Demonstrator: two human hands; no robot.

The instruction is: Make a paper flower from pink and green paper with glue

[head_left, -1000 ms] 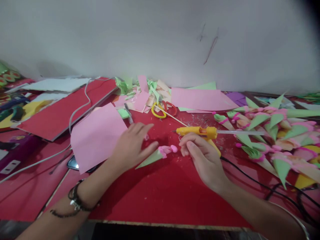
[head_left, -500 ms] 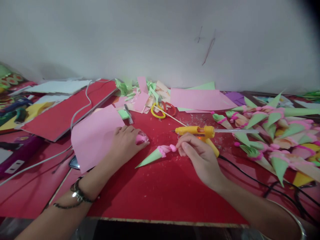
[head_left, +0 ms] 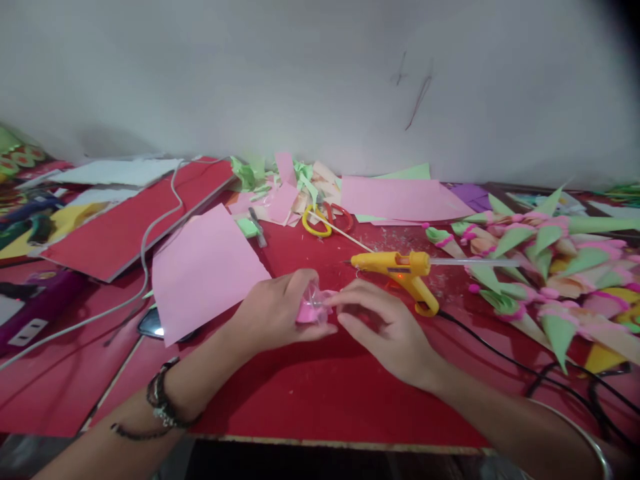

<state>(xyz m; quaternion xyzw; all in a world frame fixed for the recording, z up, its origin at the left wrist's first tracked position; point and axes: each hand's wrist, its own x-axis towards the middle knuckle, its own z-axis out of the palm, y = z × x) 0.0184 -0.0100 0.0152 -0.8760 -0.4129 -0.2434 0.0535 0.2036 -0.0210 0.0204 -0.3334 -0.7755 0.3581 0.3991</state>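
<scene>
My left hand point(head_left: 283, 310) is wrapped round a small clear plastic packet of soft pink clay-like stuff point(head_left: 311, 308), held just above the table. My right hand point(head_left: 383, 327) meets it from the right, its thumb and forefinger pinching at the packet's opening, where a bit of pink shows. How much of the pink stuff sits between those fingertips I cannot tell. The small green paper cone with pink trim is hidden, apparently behind my hands. A yellow hot glue gun point(head_left: 395, 263) lies just beyond my right hand, its small light glowing orange.
Pink paper point(head_left: 205, 267) lies left, partly over a phone point(head_left: 150, 325). Scissors with yellow and red handles point(head_left: 316, 223) rest by paper scraps point(head_left: 285, 197). Several finished paper cones point(head_left: 555, 267) are heaped right. A black cord point(head_left: 490, 350) runs from the glue gun toward the right front.
My left hand has lifted the packet off to the right, to meet my right hand in front of me. The pink paper has shifted slightly. The cone has gone out of sight.
</scene>
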